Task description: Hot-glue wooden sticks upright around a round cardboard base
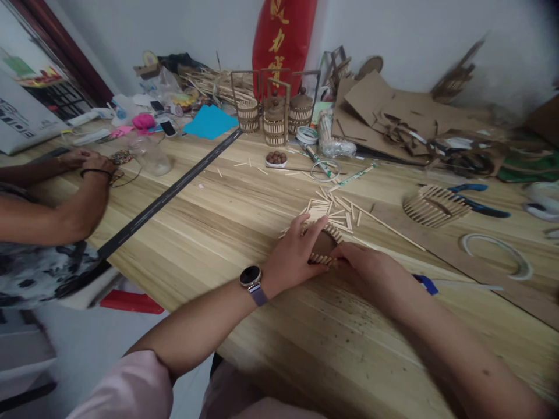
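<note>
A small round stick basket (325,243) with a brown cardboard base and a ring of short pale sticks sits on the table between my hands. My left hand (297,253), with a watch on its wrist, spans the left side of the basket, thumb at the near rim and fingers at the far rim. At the near right rim, my right hand (356,256) has its fingers pressed together against the sticks; its fingertips are partly hidden. Loose short sticks (334,212) lie scattered just beyond the basket.
To the right lie a stick ring (437,205), blue-handled pliers (484,206) and a roll of tape (498,253). Finished baskets (275,125) with tall handles stand at the back beside cardboard scraps (379,110). Another person's hands (89,163) work at the left near a clear jar (151,156).
</note>
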